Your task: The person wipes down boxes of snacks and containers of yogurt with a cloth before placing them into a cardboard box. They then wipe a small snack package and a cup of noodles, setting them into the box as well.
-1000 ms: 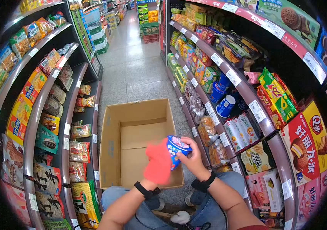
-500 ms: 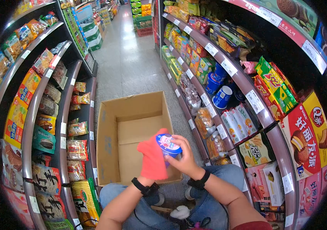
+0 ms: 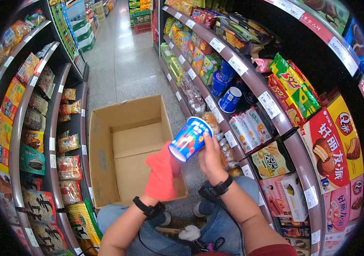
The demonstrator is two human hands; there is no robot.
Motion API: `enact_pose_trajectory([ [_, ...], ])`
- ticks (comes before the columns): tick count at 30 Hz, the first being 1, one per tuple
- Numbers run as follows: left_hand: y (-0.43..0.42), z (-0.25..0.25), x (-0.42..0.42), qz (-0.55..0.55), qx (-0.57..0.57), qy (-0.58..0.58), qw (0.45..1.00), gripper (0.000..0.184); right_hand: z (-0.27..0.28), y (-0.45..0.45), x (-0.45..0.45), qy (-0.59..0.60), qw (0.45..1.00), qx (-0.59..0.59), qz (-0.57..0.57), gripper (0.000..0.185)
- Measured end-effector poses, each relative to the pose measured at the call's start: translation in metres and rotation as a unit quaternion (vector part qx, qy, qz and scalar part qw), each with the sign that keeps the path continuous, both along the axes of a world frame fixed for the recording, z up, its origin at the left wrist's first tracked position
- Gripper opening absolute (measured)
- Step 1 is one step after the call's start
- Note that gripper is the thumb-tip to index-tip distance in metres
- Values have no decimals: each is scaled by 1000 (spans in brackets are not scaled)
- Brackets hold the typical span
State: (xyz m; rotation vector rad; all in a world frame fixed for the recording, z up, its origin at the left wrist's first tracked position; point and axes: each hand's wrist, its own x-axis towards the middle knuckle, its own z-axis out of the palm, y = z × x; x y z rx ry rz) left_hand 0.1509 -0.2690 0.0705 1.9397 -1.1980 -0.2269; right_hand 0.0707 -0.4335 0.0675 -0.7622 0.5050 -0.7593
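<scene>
A blue snack tub (image 3: 190, 138) with printed pictures is tilted above the right side of an open cardboard box (image 3: 101, 166). My right hand (image 3: 211, 158) grips the tub along its right side, its fingers partly hidden behind it. A red cloth (image 3: 161, 175) covers my left hand, which keeps hold of it close by the tub's lower left. The fingers of that hand are out of sight under the cloth, and I cannot tell whether the cloth touches the tub. The inside of the box shows bare brown cardboard.
Shelves of bagged snacks (image 3: 71, 168) line the left side. On the right shelf stand more blue tubs (image 3: 230, 100), white-wrapped packs (image 3: 250, 128) and a red-and-yellow pie box (image 3: 329, 147). My knees flank the near side of the box, and a tiled aisle (image 3: 115, 64) runs ahead.
The tub has been turned from its lid facing up to its printed side showing, and raised. My right hand has shifted its hold. The whole view has swung slightly right.
</scene>
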Motion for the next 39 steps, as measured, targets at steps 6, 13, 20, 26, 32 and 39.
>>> enact_pose_trajectory([
  [6, -10, 25, -12, 91, -32, -106, 990, 113, -2, 6, 3, 19, 969, 180, 166, 63],
  [13, 3, 27, 19, -27, -223, 375, 899, 86, -26, 27, 5, 163, 937, 74, 299, 66],
  [20, 3, 17, 15, 137, -192, 593, 770, 41, -15, 37, -9, 219, 861, -399, 226, 72],
  [26, 16, -34, 46, 133, -174, 566, 795, 35, -11, 47, -16, 93, 830, -484, 260, 97],
  [32, 9, -38, 48, 156, -233, 661, 697, 31, -14, 50, -10, 103, 849, -449, 259, 88],
  [39, -3, -55, 28, 137, -215, 621, 741, 54, -29, 38, -2, 169, 924, -185, 289, 75],
])
